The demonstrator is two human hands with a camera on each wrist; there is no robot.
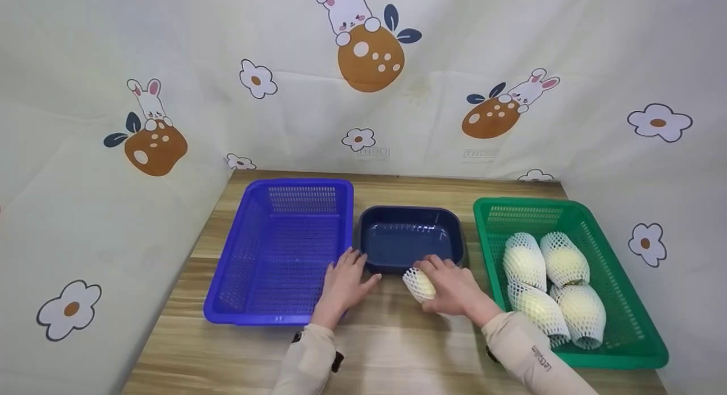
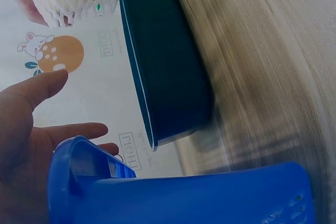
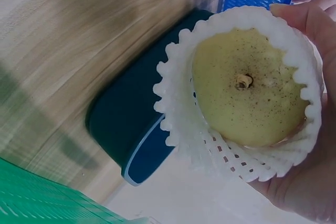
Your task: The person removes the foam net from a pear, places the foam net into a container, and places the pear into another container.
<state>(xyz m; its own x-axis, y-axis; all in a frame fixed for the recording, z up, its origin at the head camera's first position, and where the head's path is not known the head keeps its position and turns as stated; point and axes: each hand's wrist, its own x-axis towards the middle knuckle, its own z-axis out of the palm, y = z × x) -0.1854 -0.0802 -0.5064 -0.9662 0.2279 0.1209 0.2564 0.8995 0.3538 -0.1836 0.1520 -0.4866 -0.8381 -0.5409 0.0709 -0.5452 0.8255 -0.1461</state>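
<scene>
My right hand (image 1: 457,287) grips a yellow-green fruit (image 3: 236,108) in a white foam net (image 1: 418,285), just in front of the dark blue rectangular dish (image 1: 409,247). In the right wrist view, the net's open end shows the fruit's speckled skin and short stem stub. My fingers and thumb curl round its side. Over the right edge of the blue basket (image 1: 278,270), my left hand (image 1: 343,281) lies with fingers extended and thumb apart. It holds nothing; the basket's rim partly hides it in the left wrist view.
On the right, a green basket (image 1: 622,304) contains several fruits (image 1: 576,310) in the same white foam nets. All stand on a wood-grain table (image 1: 386,349). A printed cloth (image 1: 431,111) with rabbits and flowers hangs behind and along the sides.
</scene>
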